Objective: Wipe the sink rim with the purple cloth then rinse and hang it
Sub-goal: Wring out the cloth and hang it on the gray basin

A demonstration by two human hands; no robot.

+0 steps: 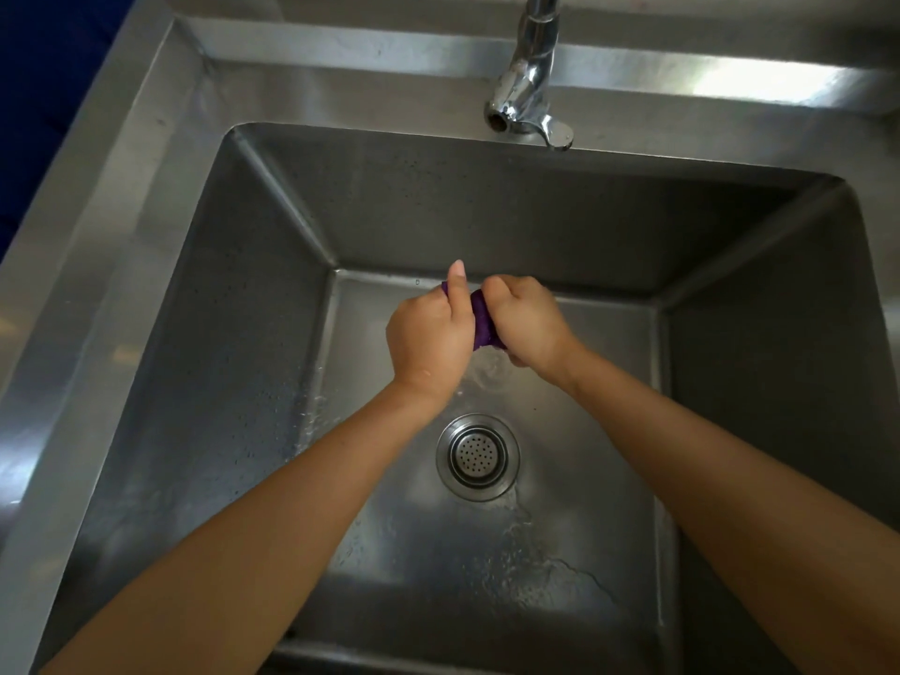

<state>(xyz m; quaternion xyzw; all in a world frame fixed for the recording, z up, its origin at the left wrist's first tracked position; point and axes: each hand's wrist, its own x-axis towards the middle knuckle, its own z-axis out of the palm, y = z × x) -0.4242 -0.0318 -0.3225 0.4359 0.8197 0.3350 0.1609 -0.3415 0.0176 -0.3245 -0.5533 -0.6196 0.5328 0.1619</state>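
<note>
The purple cloth point(481, 321) is bunched into a tight roll between both hands, held over the middle of the steel basin. My left hand point(431, 341) grips its left end, thumb sticking up. My right hand point(528, 324) is closed on its right end. Only a short purple strip shows between the fists; the rest is hidden inside them. Water drips from the cloth onto the basin floor just below. The sink rim point(146, 197) runs as a broad steel ledge around the basin.
A chrome tap point(528, 90) stands at the back rim, spout over the basin, no stream visible. The round drain strainer point(478, 456) lies below my hands. Water pools and streaks on the basin floor point(560, 567). A dark blue surface point(44, 90) borders the left.
</note>
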